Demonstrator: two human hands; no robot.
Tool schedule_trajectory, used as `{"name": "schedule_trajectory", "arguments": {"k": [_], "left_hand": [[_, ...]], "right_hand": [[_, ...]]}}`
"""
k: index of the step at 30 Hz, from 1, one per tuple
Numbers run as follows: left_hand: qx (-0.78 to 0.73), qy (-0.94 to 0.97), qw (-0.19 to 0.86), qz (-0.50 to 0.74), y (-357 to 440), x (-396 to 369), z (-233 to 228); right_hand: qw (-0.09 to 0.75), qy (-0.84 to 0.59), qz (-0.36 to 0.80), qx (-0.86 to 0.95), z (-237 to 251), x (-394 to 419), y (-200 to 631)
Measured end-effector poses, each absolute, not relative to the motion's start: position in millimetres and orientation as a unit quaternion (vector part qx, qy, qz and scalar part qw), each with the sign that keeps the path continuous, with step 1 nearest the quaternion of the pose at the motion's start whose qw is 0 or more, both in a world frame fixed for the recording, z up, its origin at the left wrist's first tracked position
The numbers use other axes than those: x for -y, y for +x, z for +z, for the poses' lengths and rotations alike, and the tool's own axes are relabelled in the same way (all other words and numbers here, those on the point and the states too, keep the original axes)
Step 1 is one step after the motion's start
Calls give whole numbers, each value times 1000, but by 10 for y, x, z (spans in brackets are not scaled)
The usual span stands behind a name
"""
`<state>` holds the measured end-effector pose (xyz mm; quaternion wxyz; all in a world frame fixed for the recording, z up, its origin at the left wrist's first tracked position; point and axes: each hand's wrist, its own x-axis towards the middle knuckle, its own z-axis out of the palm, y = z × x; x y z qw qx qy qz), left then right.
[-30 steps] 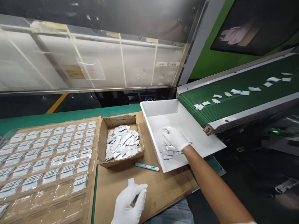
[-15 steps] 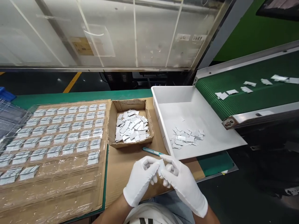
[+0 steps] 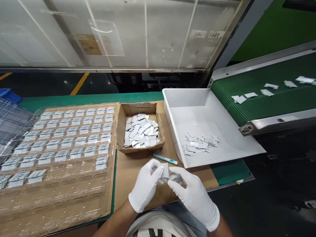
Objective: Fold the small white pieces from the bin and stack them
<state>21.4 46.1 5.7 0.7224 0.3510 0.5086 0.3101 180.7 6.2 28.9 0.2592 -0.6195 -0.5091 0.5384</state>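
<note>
far left: clear blister tray [image 3: 61,171] on cardboard, upper rows filled with small grey-white parts [image 3: 74,131], lower rows bare; blue crate corner [image 3: 10,96] behind it.

left of centre: open cardboard box [image 3: 120,131] on the brown cardboard sheet [image 3: 128,171], holding a loose heap of flat pale-grey plastic pieces [image 3: 140,131].

just in front of the box: teal utility knife [image 3: 165,159], lying flat, apart from both hands.

centre foreground: left hand [image 3: 145,186], white glove, fingers curled narrow, pinching a small flat grey piece [image 3: 165,170] at its left edge. right hand [image 3: 194,196], white glove, fingertips closed on the same piece from the right; possibly a second piece under those fingers, cannot tell. piece held above the near edge of the cardboard sheet, just in front of the knife.

right of centre: white plastic bin [image 3: 172,98], small pile of pieces [image 3: 199,144] on its floor.

far right: green conveyor belt [image 3: 271,102] sloping over the bin, scattered pieces [image 3: 251,95] on it.
</note>
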Motion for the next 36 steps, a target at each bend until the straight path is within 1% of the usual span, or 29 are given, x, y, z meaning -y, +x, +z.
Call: {"name": "schedule_trajectory", "arguments": {"k": [3, 5, 8, 10, 15, 21, 27, 36], "left_hand": [[-482, 346, 755, 278, 187, -463, 90], [-473, 373, 765, 226, 180, -453, 129], [-498, 416, 746, 149, 188, -445, 199], [-519, 421, 731, 136, 199, -447, 240], [-538, 398, 723, 168, 191, -442, 273], [-492, 308, 786, 214, 147, -418, 205], [-504, 289, 780, 233, 176, -363, 173], [-508, 291, 772, 246, 169, -309, 130]], "right_hand": [[293, -605, 502, 544, 238, -40, 1855], [305, -573, 490, 582, 221, -36, 1878], [278, -559, 512, 590, 237, -49, 1884], [259, -575, 534, 562, 258, -61, 1871], [271, -624, 561, 472, 256, -68, 1845], [282, -675, 551, 402, 191, -26, 1862], [290, -670, 587, 349, 171, -13, 1846], [300, -667, 607, 311, 154, 18, 1847]]}}
